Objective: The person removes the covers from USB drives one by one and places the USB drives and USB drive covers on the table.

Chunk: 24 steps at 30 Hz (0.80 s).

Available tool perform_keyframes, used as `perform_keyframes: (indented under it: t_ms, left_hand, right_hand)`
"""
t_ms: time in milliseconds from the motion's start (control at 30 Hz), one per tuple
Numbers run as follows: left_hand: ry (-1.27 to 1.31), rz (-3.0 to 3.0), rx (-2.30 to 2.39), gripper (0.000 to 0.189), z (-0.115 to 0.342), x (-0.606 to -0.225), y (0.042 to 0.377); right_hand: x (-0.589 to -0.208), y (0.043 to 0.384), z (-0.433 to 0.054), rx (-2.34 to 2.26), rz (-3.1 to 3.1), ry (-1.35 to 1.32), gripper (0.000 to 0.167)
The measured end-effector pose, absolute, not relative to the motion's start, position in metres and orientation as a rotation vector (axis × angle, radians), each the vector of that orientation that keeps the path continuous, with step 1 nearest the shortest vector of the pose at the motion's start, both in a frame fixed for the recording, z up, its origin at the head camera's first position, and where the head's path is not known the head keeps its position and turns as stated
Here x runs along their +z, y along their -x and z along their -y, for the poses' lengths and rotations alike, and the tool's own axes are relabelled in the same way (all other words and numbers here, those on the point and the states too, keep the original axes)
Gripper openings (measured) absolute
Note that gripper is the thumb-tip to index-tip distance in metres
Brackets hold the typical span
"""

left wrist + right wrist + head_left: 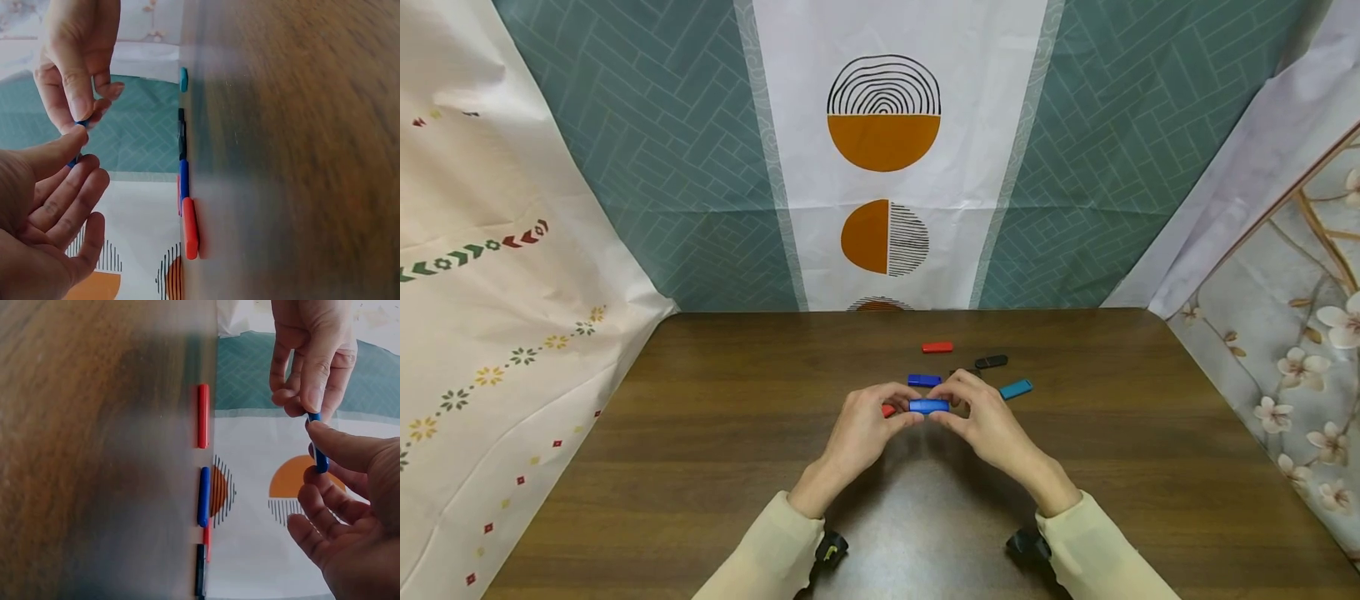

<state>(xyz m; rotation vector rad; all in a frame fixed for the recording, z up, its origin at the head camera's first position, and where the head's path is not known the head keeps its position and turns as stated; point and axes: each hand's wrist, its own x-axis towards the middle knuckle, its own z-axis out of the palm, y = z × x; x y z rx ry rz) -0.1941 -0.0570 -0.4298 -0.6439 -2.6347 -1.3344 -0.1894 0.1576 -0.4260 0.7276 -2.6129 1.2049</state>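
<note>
Both hands hold a small blue USB stick [928,406] between them, raised above the table. The left hand [863,427] pinches its left end between thumb and fingers. On the other end, the right hand [994,423] has a matching pinch. From the right wrist view, the stick [320,460] shows as a slim blue bar with the right thumb lying across it. In the left wrist view the fingers cover most of it. Behind the left fingers, a red stick [888,411] lies on the table, partly hidden.
Beyond the hands on the brown wooden table [722,433] lie a darker blue stick [924,380], a red one [937,347], a black one [991,361] and a teal one [1016,389]. A patterned cloth [700,167] hangs behind the table's far edge.
</note>
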Motion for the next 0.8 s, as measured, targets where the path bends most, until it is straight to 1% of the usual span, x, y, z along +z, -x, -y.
perform_keyframes:
  t_ms: [467,800]
  left_hand:
    - [0.614,2.603,-1.365,0.022,0.056,-0.4314,0.1985]
    - [0.654,2.564,-1.407,0.021,0.0535,-0.4284,0.2034]
  right_hand:
    - [-0.4274,0.1918,-0.1591,1.238,2.567,-0.676,0.02]
    - [-0.4244,0.191,-0.1629,1.203,2.537,-0.663,0.021]
